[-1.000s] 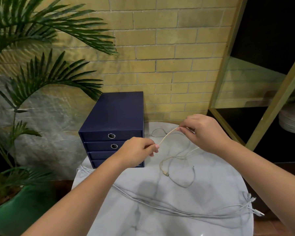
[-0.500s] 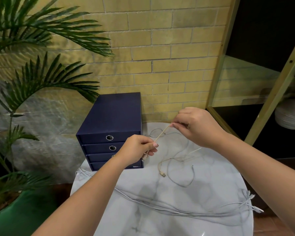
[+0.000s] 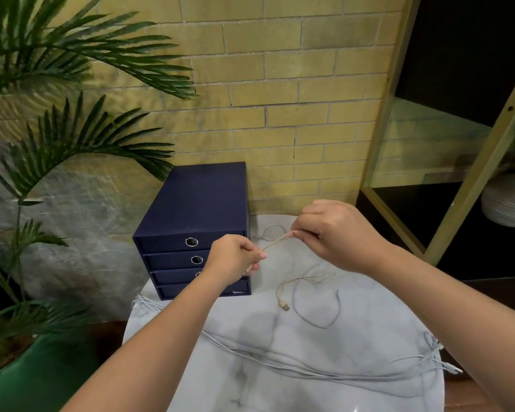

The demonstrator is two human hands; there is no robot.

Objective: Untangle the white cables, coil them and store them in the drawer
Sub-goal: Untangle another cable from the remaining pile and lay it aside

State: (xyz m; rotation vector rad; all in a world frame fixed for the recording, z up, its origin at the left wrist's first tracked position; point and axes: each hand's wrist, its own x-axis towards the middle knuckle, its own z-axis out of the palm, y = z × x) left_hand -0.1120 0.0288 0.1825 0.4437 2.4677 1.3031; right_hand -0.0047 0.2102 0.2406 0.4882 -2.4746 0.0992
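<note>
My left hand [image 3: 235,258] and my right hand [image 3: 336,233] both pinch a thin white cable [image 3: 275,241], pulled taut between them above the round marble table [image 3: 354,391]. From my right hand the cable hangs down into loose loops on the table, ending in a USB plug [image 3: 284,306]. Several long white cables [image 3: 309,367] lie stretched across the table's front, their ends hanging over both sides. A dark blue drawer box [image 3: 197,215] stands at the table's back left, all its drawers closed.
A palm plant [image 3: 57,138] in a green pot [image 3: 27,382] stands left of the table. A yellow brick wall is behind. A gold-framed glass cabinet [image 3: 458,185] stands at the right with a white ribbed vase [image 3: 509,206] inside.
My hands have drawn slightly closer together, shortening the taut stretch of cable. The loose loops and plug on the table have shifted a little.
</note>
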